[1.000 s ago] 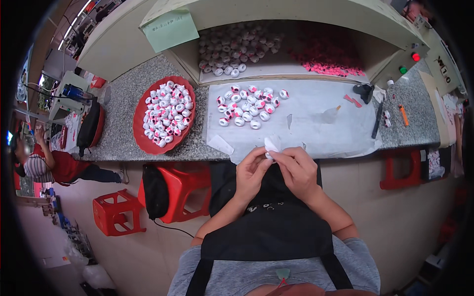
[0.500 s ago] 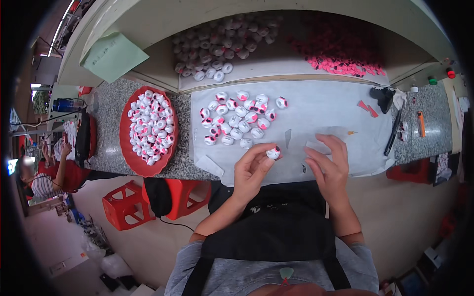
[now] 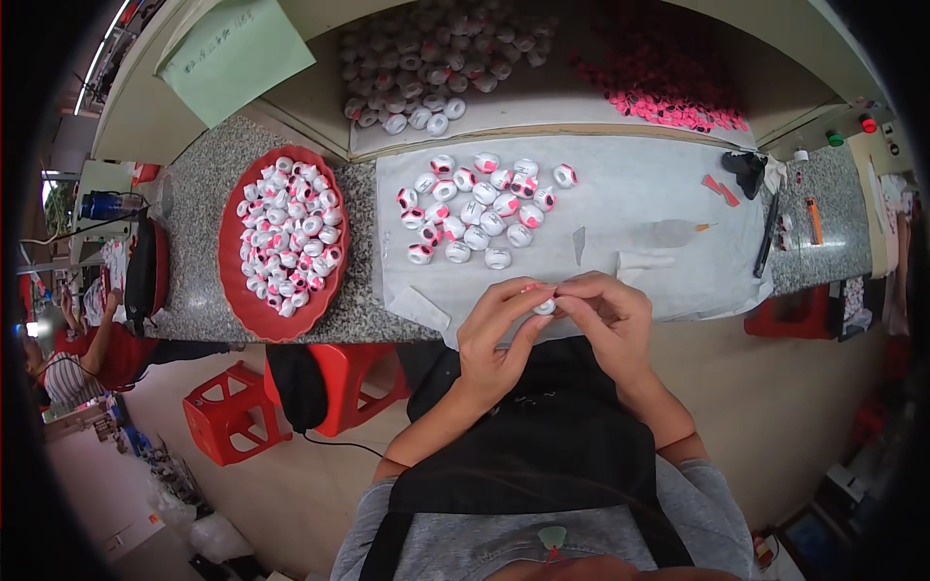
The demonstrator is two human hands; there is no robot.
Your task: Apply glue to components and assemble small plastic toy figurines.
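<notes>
At the near edge of the white paper, my left hand (image 3: 494, 334) pinches a small rounded white piece with pink (image 3: 545, 307). The fingertips of my right hand (image 3: 615, 324) are closed on the same piece from the other side, hiding much of it. Beyond my hands, a loose group of similar white, pink and black pieces (image 3: 476, 213) lies on the paper sheet (image 3: 620, 189). A rolled white cloth or paper (image 3: 643, 261) lies just past my right hand. Farther off rests a translucent bottle with a thin orange tip (image 3: 670, 231).
To the left, a red scalloped bowl (image 3: 232, 281) is heaped with similar pieces. Under the shelf are piles of white pieces (image 3: 426, 68) and small pink parts (image 3: 668, 102). A black pen-like tool (image 3: 768, 232) and an orange marker (image 3: 814, 221) lie right. Red stools (image 3: 228, 412) stand below left.
My right hand has moved left and closed on the piece that my left hand holds. My left hand has come slightly nearer to me. The view has shifted a little.
</notes>
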